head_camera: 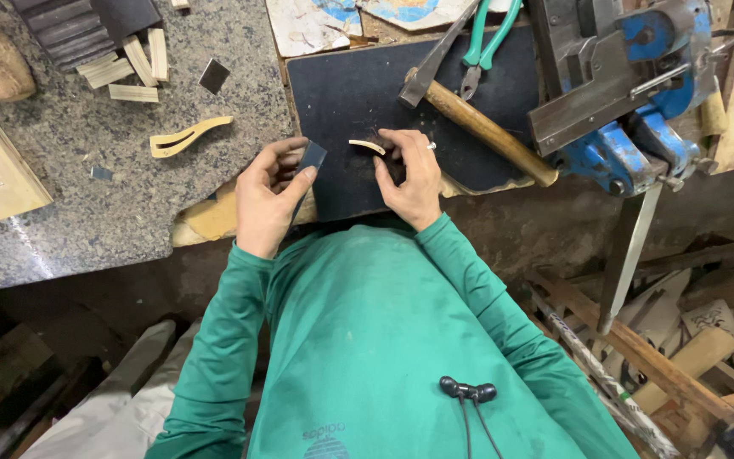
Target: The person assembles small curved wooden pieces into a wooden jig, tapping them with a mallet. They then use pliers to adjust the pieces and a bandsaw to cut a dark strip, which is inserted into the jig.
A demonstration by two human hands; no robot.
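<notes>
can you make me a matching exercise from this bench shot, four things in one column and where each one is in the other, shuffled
Things
1. small curved pale wooden piece
2. small dark flat rectangular piece
3. wooden-handled hammer
4. blue metal bench vise

Places
A. fixed at the right end of the bench
B. pinched in the fingers of the left hand
C. lying across the dark mat, head toward the green-handled pliers
D. on the dark mat at the fingertips of the right hand

Pairs: 1-D, 2-B, 3-C, 4-A
</notes>
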